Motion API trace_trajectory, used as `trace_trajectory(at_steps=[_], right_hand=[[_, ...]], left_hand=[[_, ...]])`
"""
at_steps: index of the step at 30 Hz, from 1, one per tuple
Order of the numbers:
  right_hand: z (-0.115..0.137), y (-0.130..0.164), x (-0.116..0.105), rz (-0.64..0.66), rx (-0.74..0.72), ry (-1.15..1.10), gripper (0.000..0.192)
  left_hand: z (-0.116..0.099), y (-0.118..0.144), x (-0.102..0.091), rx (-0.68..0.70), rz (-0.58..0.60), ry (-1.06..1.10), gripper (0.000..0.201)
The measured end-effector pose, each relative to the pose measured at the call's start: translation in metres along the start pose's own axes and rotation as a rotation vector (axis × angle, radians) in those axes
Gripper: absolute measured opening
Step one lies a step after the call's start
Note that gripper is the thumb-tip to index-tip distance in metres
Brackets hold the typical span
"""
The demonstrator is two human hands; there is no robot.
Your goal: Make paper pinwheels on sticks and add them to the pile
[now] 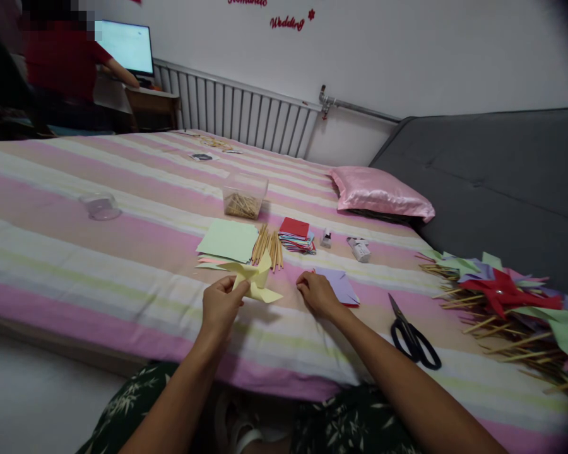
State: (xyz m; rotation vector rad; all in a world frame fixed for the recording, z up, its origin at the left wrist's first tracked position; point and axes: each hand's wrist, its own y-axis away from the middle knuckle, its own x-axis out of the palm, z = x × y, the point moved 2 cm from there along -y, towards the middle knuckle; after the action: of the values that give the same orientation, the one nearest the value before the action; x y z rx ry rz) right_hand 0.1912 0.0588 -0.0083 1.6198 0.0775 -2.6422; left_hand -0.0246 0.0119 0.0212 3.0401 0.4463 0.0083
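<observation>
Clear lid (100, 206) toward the bed's (52, 252) left edge, left hand (221, 305) near the front edge pinching a yellow pinwheel (255, 279), right hand (316, 293) fingers curled together on purple paper (341, 285), scissors (414, 337), finished pinwheels (511, 302) at right edge

Two bare forearms, no sleeves in view. Left hand (221, 304) and right hand (317, 294): no gloves, no rings, watch or bracelets seen on wrists. Lower garment (137, 403) over lap dark green-black, printed with pale leaf sprigs, bamboo-like; same print shows between arms and at right thigh. Light-coloured footwear strap near bottom edge, blurred.
</observation>
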Motion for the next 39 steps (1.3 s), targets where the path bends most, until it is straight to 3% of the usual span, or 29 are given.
trace_trajectory(at_steps=[9, 24, 29, 39], right_hand=[[-0.002, -0.001, -0.003, -0.079, 0.086, -0.13, 0.019], [-0.02, -0.011, 0.011, -0.103, 0.234, -0.662, 0.024], [-0.022, -0.01, 0.013, -0.103, 0.227, -0.623, 0.027], [-0.015, -0.006, 0.008, -0.094, 0.119, -0.308, 0.026]], left_hand=[[0.0, 0.001, 0.0, 0.002, 0.004, 0.01, 0.014], [0.002, 0.002, 0.004, -0.025, 0.021, 0.002, 0.018], [0.003, 0.002, 0.004, -0.03, 0.032, -0.011, 0.019], [0.002, 0.002, 0.004, -0.03, 0.031, -0.009, 0.02]])
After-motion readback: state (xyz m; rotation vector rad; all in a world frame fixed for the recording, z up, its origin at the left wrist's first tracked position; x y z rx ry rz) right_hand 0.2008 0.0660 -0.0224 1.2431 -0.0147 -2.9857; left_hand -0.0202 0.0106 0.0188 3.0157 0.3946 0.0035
